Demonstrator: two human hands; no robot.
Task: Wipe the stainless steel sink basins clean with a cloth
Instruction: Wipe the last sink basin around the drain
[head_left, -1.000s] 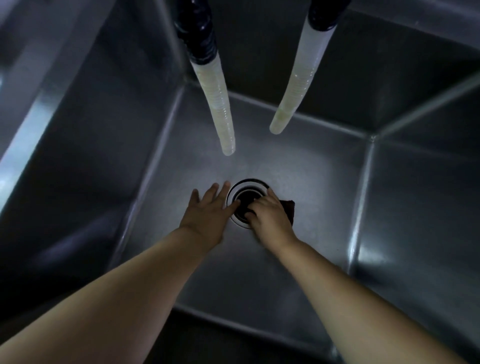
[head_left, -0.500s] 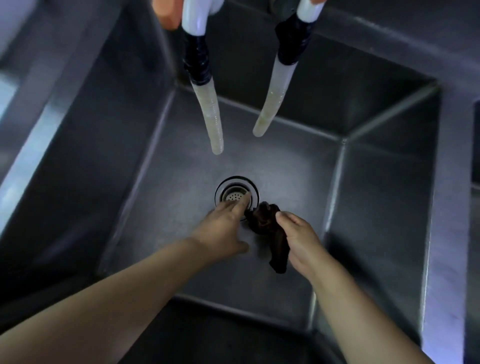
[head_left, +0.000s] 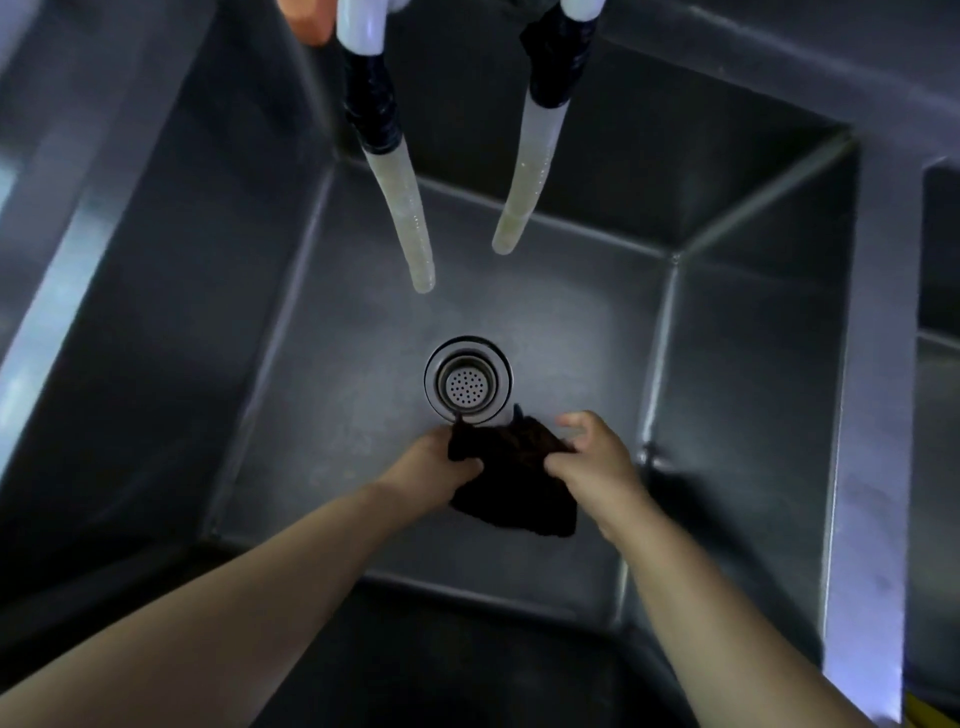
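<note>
A deep steel sink basin (head_left: 332, 364) fills most of the view, its floor dull grey and its walls rising steeply on all sides. Past its right wall a broad flat rim (head_left: 878, 415) divides it from a second basin (head_left: 943, 364), of which only a narrow strip shows at the picture's right edge.

The drain (head_left: 468, 383), a round strainer with small holes set in a bright ring, sits in the middle of the basin floor and serves as the landmark here. Above the drain two pale translucent hoses hang down into the basin: the left hose (head_left: 402, 213) ends a little to the drain's left, and the right hose (head_left: 524, 187) ends higher up, a little to the drain's right. Each hose is joined to a white pipe by a black wrapped collar near the top edge of the view.

Just below the drain, on the near side, two bare forearms reach in and hold a dark cloth (head_left: 514, 493) between them, above the basin floor. The left hand (head_left: 441, 465) grips the cloth's left edge with its fingers curled around it. The right hand (head_left: 597, 457) pinches the cloth's right edge, its upper fingers loosely bent above the cloth. The cloth's lower part hangs down between the wrists.
</note>
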